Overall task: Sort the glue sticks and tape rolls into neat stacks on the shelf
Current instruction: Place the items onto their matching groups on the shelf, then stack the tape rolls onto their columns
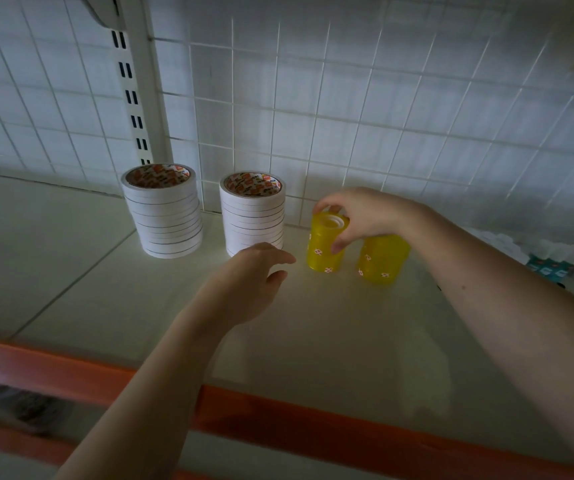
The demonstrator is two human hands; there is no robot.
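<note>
The shelf [70, 271] has bare room up to its orange front edge [278, 420]. Two white tape stacks [164, 213] [252, 216] stand at the back grid. My right hand [358, 216] grips a yellow tape stack [327, 244], seemingly touching another [382, 259]. My left hand [254, 275] hovers open, fingers relaxed.

The left yellow tape stack [327, 245] looked translucent glossy plastic; the far-left white stack [164, 211] looked matt paper; the shelf [70, 271] smooth painted metal.
</note>
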